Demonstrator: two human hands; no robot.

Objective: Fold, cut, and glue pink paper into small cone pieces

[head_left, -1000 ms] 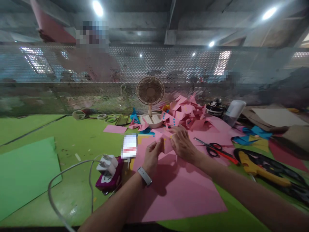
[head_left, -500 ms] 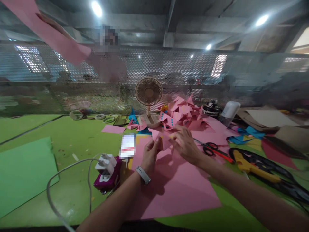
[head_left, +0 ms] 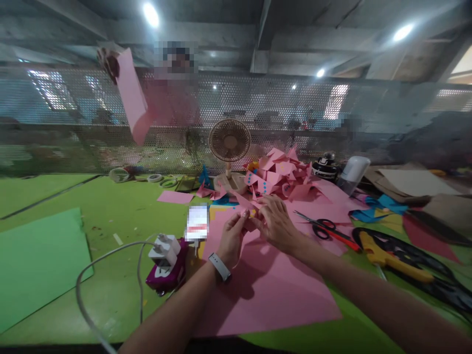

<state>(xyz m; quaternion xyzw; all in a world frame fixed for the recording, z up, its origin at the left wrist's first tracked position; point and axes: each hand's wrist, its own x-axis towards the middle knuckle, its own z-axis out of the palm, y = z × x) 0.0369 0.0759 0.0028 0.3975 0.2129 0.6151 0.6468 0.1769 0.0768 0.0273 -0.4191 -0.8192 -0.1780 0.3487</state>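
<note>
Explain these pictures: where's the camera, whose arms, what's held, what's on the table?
There's no robot. One head-worn camera looks forward and down, so the two arms are the wearer's own. The left hand pinches a small folded pink paper; the right hand is at its other edge. Beneath is a large pink sheet on a green table, with scissors to the right, a desk fan and pile of folded pink paper ahead, and a phone to the left.
</note>
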